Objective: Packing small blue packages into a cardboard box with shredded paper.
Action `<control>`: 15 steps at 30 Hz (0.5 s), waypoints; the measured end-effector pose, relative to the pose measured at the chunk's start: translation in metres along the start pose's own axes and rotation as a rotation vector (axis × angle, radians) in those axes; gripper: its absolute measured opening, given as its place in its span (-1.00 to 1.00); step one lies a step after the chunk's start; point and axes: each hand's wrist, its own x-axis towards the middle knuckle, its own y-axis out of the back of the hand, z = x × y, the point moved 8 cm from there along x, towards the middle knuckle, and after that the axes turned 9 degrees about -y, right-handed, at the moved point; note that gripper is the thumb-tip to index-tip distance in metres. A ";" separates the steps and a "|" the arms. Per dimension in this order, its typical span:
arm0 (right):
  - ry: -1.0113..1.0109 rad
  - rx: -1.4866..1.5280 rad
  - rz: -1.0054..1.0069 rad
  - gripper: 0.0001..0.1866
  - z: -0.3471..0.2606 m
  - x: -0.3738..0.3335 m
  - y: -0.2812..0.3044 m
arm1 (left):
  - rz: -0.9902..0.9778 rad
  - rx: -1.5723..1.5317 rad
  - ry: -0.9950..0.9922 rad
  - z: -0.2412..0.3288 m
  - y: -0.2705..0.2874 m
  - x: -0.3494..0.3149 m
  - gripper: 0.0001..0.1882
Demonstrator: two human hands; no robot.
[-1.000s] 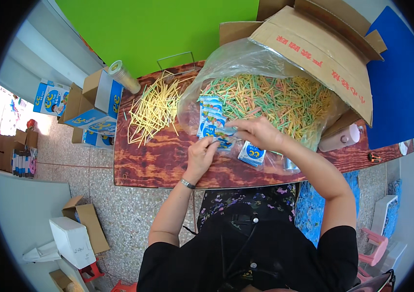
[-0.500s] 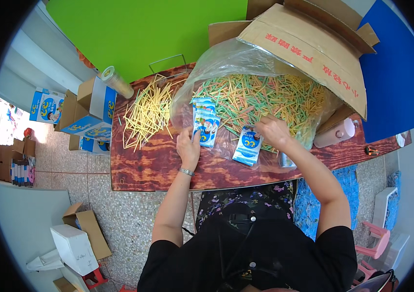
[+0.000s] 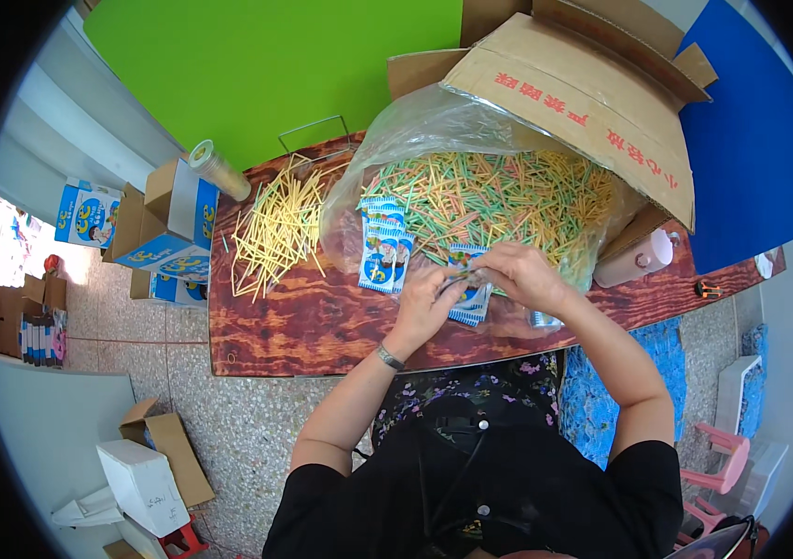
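My left hand [image 3: 424,306] and my right hand [image 3: 529,278] meet above a blue-and-white packet [image 3: 474,307] on the table, partly covering it. Both have their thumb and fingers pinched together; what lies between the fingertips is too small and hidden to make out. Left of them, several similar packets [image 3: 382,256] overlap in a row. Just beyond my hands a big heap of thin green, pink and yellow sticks [image 3: 499,191] spills across a clear plastic bag [image 3: 415,121]. Part of another packet [image 3: 542,320] shows beneath my right wrist.
The bag comes from an open cardboard carton [image 3: 583,93] on its side. Loose yellow sticks [image 3: 280,224] lie on the left of the wood-patterned table [image 3: 294,340], near a clear canister [image 3: 219,170] and blue boxes [image 3: 173,228]. A pinkish cylinder [image 3: 637,258] stands at right.
My left hand has left the row of packets and moved right to join my right hand. My right hand has shifted slightly and now bends over the single packet.
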 end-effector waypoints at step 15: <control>-0.255 0.376 -0.226 -0.74 0.050 0.050 0.007 | 0.117 -0.113 0.160 -0.014 0.010 0.002 -0.75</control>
